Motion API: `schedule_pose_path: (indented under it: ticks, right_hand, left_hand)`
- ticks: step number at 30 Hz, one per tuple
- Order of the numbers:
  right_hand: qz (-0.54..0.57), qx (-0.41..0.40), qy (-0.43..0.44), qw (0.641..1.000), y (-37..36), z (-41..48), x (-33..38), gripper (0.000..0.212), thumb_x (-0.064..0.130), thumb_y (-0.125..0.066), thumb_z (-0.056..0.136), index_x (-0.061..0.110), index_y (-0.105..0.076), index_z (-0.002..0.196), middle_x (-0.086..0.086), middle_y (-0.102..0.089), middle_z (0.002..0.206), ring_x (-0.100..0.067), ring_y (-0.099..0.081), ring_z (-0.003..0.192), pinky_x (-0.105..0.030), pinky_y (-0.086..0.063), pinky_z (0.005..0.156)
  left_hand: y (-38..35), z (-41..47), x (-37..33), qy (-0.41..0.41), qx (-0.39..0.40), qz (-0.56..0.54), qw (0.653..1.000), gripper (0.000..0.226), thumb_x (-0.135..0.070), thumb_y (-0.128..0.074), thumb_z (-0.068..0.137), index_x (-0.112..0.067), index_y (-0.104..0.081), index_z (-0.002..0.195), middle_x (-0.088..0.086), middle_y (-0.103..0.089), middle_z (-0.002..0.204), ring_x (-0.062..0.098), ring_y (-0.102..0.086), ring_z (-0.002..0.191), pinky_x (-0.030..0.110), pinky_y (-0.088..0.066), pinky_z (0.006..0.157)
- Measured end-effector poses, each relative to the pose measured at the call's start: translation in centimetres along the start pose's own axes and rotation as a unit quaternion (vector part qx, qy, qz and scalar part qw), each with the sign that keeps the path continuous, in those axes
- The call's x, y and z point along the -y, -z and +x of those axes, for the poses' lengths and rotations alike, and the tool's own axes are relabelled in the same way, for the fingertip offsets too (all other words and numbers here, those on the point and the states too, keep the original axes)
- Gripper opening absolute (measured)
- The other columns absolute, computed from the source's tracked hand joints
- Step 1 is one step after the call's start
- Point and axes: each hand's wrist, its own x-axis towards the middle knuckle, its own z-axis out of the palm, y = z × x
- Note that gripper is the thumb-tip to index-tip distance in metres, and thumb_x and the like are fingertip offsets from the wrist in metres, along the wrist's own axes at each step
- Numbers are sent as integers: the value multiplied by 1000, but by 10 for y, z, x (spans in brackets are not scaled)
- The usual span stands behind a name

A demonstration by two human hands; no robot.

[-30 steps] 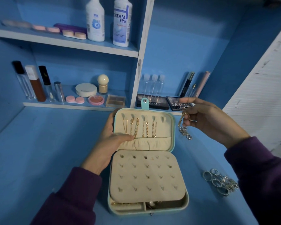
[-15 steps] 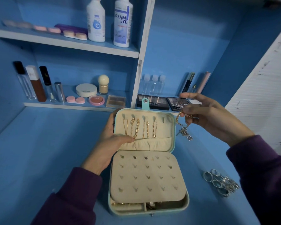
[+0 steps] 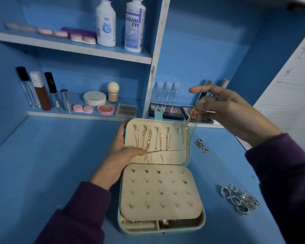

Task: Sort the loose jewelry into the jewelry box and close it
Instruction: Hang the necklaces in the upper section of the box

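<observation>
Your right grip [image 3: 227, 111] pinches a gold link chain [image 3: 189, 118] beside the padded beige lid of the open jewelry box [image 3: 203, 221]. Your left grip [image 3: 120, 155] clasps that lid, and silver rings [image 3: 240, 199] lie heaped right of the box.

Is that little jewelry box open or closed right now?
Open. The jewelry box lid stands raised, left hand holding it, gold chains showing inside.

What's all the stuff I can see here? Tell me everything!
jewelry box: one, teal with cream lining, open in the middle.
hung chains: several, gold, inside the lid.
loose chain: one, gold, dangling from the right hand.
rings: a pile, silver, right of the box.
bottles: two, white, top shelf.
makeup: many pieces, mixed colours, lower shelf.
left hand: one, holding the lid's left edge.
right hand: one, pinching the loose chain.
</observation>
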Motion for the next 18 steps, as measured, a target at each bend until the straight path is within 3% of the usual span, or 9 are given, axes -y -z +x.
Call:
schedule_pose_path:
  ticks: [10,18]
  right_hand:
    - [-39,25,-5,999,-11,7,-1,35,-5,-54,89,15,-58,117,-12,-64,76,-25,-59,65,-28,-53,68]
    - [-75,36,-17,996,-13,8,-12,33,-5,-57,88,12,-59,116,-15,-67,77,-25,-63,75,-40,-53,85]
  left_hand:
    - [0,-1,-2,3,13,-11,1000,81,23,-63,73,-38,-47,125,-4,-65,109,10,-63,97,24,-55,62]
    - [1,0,0,3,11,-12,1000,85,24,-62,72,-38,-47,127,-3,-66,108,11,-64,97,23,-55,60]
